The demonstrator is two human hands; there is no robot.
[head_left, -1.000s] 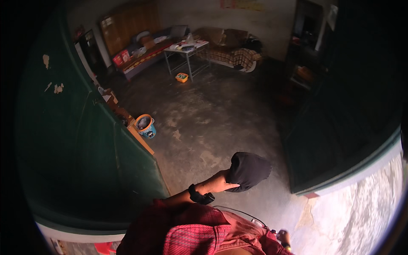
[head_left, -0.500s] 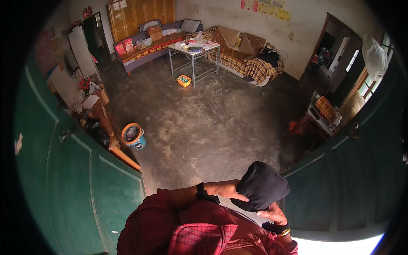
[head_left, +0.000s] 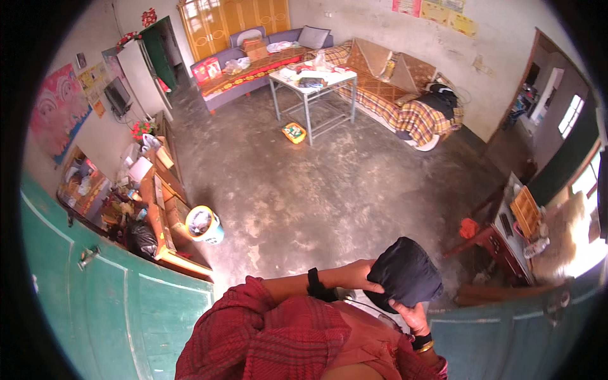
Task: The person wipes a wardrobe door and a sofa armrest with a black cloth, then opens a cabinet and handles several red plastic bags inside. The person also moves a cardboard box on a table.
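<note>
A rounded black cloth item (head_left: 405, 273), like a soft cap or pouch, is held between my two hands in front of my body on the right. From its left side my left hand (head_left: 362, 276) grips it, the thumb lying on the fabric and the other fingers hidden behind. My right hand (head_left: 412, 315) holds its lower edge, with the thumb against the cloth. Each wrist wears a dark band, and a gold bangle (head_left: 425, 347) circles the right one. A thin dark cord (head_left: 367, 306) runs near my chest below the item.
Green door leaves (head_left: 126, 297) stand on both sides. Left are a wooden cabinet (head_left: 166, 218) and a bin (head_left: 206, 225). Ahead, a white-topped table (head_left: 326, 80) has an orange basket (head_left: 294, 133) by its legs. Sofas line the back; a desk (head_left: 506, 237) stands right.
The view has shifted toward the doorway's inside, showing more of both side walls and brighter. My hands keep hold of the black cloth item, which appears slightly farther right and turned a little.
</note>
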